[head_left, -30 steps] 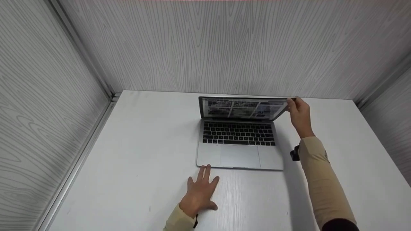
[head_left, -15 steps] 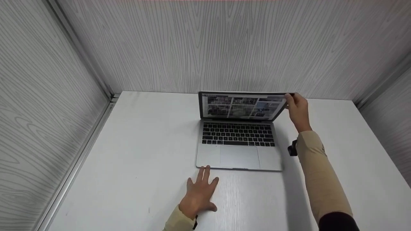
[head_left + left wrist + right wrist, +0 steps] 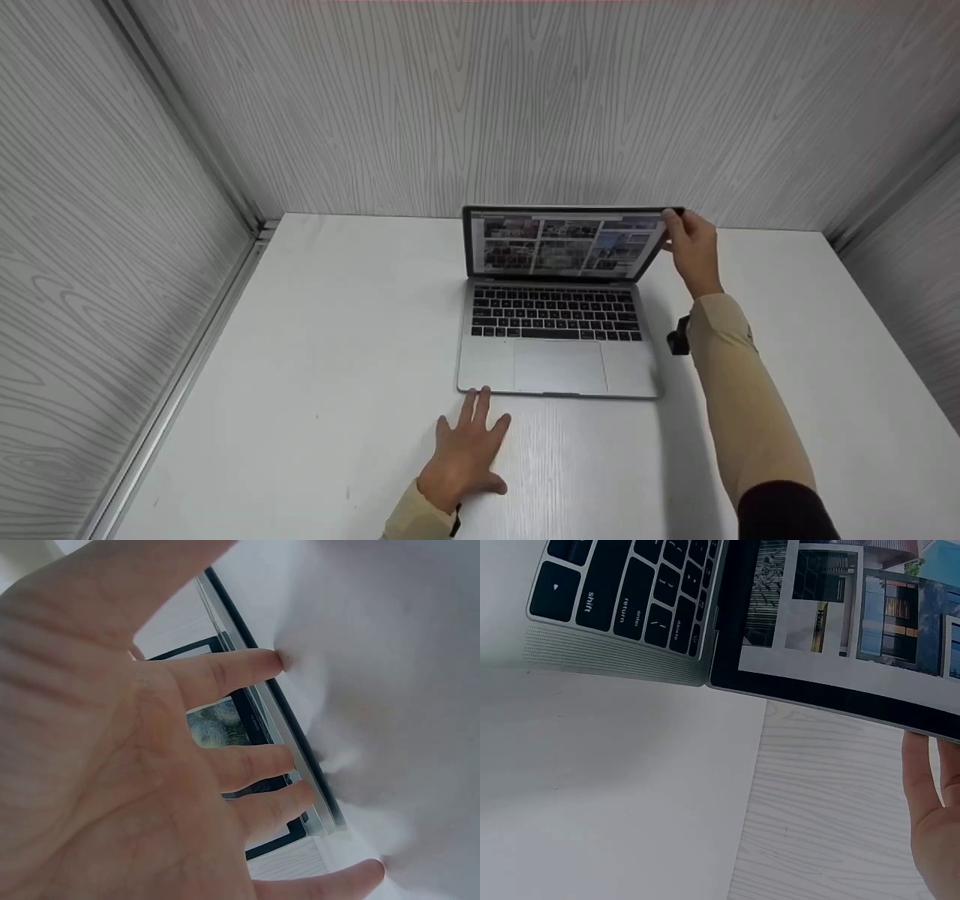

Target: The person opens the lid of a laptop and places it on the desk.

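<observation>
A silver laptop (image 3: 559, 367) with black keys lies on the white table, its screen (image 3: 562, 244) raised and lit with a grid of pictures. My right hand (image 3: 694, 251) pinches the screen's upper right corner, thumb on the front face. In the right wrist view, fingers (image 3: 919, 772) of that hand meet the screen's edge, and the rest is cut off by the frame. My left hand (image 3: 463, 457) lies spread with straight fingers at the laptop's front left edge. Two fingertips touch that edge in the head view; the left wrist view shows the palm (image 3: 135, 780) and extended fingers.
The white table (image 3: 330, 322) runs back to a grey wood-grain wall (image 3: 450, 105) close behind the screen. Another panel with a metal rail (image 3: 187, 352) borders the left side. A wall (image 3: 922, 277) stands at the right.
The laptop screen has tilted further back and shows more of its face. My right hand has moved slightly up and left with its corner. The left hand has stayed in place.
</observation>
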A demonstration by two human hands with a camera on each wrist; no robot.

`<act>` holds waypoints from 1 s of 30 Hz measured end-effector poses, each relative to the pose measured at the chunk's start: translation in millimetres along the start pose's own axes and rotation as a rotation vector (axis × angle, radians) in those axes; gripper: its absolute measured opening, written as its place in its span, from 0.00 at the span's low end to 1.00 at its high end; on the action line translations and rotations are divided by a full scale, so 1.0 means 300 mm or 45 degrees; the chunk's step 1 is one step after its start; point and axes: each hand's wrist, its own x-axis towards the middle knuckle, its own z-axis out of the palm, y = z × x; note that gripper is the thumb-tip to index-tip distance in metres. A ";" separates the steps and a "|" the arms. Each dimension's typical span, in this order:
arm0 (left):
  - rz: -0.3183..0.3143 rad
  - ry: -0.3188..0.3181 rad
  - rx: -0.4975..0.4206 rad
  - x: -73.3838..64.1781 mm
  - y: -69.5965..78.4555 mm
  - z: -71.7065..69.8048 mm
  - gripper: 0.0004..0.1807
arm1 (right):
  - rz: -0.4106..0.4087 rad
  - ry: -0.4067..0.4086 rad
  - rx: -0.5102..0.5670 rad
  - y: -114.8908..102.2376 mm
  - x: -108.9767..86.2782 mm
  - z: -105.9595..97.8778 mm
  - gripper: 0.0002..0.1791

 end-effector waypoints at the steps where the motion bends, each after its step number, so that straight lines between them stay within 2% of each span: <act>1: 0.000 0.000 -0.002 0.000 0.000 -0.001 0.54 | 0.011 -0.004 0.008 0.003 0.000 -0.001 0.19; 7: 0.000 -0.004 -0.017 0.001 -0.001 0.000 0.54 | 0.081 -0.043 0.056 0.025 0.000 -0.005 0.22; 11: 0.001 0.006 -0.019 0.000 0.001 -0.001 0.54 | 0.090 -0.059 0.093 0.040 0.001 -0.003 0.25; 18: 0.008 0.018 -0.020 0.003 -0.001 0.003 0.54 | 0.114 -0.050 0.141 0.053 0.005 0.001 0.21; 25: 0.002 0.007 -0.050 0.002 -0.002 0.002 0.54 | 0.097 -0.038 0.109 0.056 0.008 0.006 0.20; 30: 0.011 0.019 -0.017 -0.002 -0.001 0.008 0.54 | 0.151 -0.053 0.080 0.056 0.000 0.011 0.23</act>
